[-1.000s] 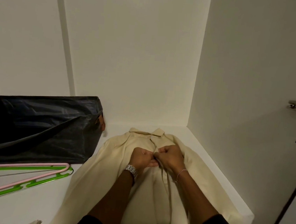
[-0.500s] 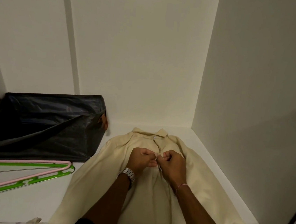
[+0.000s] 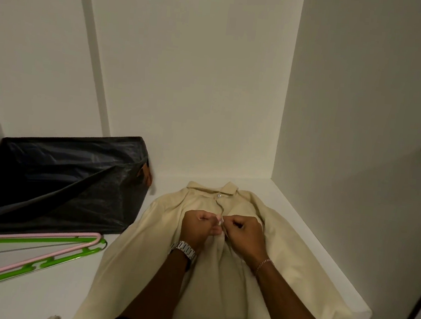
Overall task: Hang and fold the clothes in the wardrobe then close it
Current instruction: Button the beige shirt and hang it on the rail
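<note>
Head view: cream collared shirt [image 3: 219, 259] lay face up on the white wardrobe shelf [image 3: 35, 284], collar toward the back wall; left hand [image 3: 198, 227] and right hand [image 3: 244, 231] each pinched the placket just below the top button [image 3: 219, 195], both grips clenched on fabric, apparently buttoning before a fold. Next move likely calls for fastening this button, then working down the placket. Right sleeve ran close along the side wall [image 3: 361, 149], hem hung over the shelf's front edge; black bag [image 3: 53, 182] and pink and green hangers [image 3: 31, 249] lay left, leaving bare shelf between.
</note>
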